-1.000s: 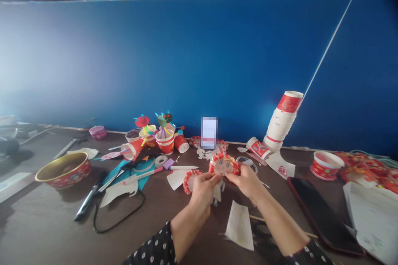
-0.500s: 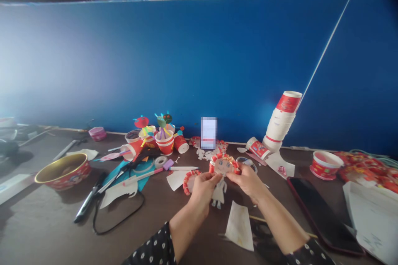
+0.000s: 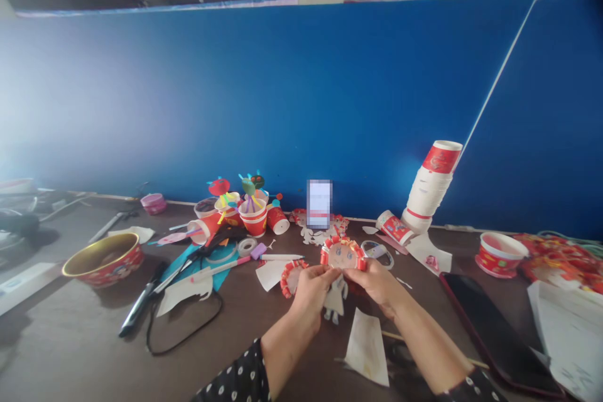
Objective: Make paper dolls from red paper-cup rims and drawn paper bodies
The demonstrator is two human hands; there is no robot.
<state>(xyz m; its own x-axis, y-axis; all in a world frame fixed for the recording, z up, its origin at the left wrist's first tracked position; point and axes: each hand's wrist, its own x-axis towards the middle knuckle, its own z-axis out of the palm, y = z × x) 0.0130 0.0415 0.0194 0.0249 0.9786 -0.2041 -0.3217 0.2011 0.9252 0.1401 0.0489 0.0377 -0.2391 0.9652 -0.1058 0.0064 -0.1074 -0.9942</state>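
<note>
Both hands meet at a paper doll (image 3: pixel 343 255) held above the middle of the table. Its round face has drawn features and a rim of red and orange curls, and a white paper body hangs below. My left hand (image 3: pixel 313 286) pinches it at the lower left, near the neck. At the lower right of the face, my right hand (image 3: pixel 377 279) grips it with the thumb in front. A second curl-rimmed piece (image 3: pixel 288 279) lies just left of my left hand, partly covered by it. Beneath my wrists is a curved white paper piece (image 3: pixel 367 348).
At the left are a gold-lined bowl (image 3: pixel 106 260), a curling-iron-like tool (image 3: pixel 136 308) and blue paper (image 3: pixel 226 270). Decorated paper cups (image 3: pixel 254 220) stand behind. A leaning cup stack (image 3: pixel 428 191) is back right, with a phone (image 3: pixel 494 326) and white sheets (image 3: pixel 565 339) nearer.
The whole scene has shifted slightly right and down in view. Both hands keep hold of the doll, and its face now shows a little more, with the fingers lower on it.
</note>
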